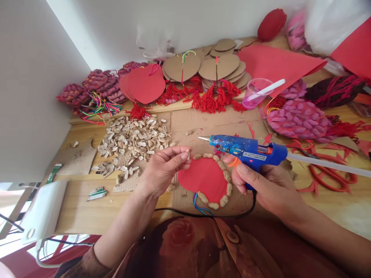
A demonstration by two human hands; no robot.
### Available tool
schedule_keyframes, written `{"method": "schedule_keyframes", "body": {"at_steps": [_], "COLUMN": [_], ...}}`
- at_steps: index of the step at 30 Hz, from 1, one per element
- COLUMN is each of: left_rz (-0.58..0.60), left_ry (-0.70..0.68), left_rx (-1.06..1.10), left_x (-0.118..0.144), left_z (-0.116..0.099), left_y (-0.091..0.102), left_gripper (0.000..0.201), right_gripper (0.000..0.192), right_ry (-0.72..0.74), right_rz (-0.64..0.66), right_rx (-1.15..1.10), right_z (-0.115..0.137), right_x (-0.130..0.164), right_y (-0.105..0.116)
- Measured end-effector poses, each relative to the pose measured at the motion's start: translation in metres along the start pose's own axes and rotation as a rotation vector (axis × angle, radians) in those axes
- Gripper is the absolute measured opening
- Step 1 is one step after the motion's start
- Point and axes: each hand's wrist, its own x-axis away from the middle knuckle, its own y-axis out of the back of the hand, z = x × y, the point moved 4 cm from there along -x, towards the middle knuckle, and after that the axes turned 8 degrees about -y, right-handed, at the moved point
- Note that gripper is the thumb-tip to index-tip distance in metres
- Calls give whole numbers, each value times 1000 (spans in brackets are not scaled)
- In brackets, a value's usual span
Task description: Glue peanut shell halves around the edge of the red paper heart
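Peanut shell [188,154], pinched in the left hand [162,170] fingers, hovers at the red disc [204,177] rim, where shells already line the right edge. Right hand [261,185] fingers grip the blue glue gun [246,148], nozzle aimed leftward. Loose shell pile [133,139] lies on the worktop [84,208].

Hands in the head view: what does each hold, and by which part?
The right hand grips the blue glue gun by its handle, a finger at the orange trigger. The left hand pinches a peanut shell by its end between the fingertips.

One glue gun [249,151], one pink cup [255,92], two hands, one red disc [204,177]
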Motion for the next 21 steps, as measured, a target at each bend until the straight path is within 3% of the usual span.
{"method": "schedule_keyframes", "body": {"at_steps": [3, 8, 13, 21], "left_rz": [44, 85, 151, 222], "left_ry": [120, 133, 212, 241], "left_rx": [164, 267, 286, 219], "left_x": [-2, -3, 1, 11], "left_z": [-4, -5, 10, 21], "left_y": [-7, -19, -41, -67], "left_gripper": [31, 32, 31, 34], "right_gripper": [35, 20, 18, 25], "right_ry": [21, -10, -124, -113], "right_rz": [-39, -75, -54, -21], "right_rx": [85, -35, -194, -309], "right_z": [1, 6, 3, -2], "right_x": [2, -2, -11, -12], "right_y": [3, -1, -8, -12]}}
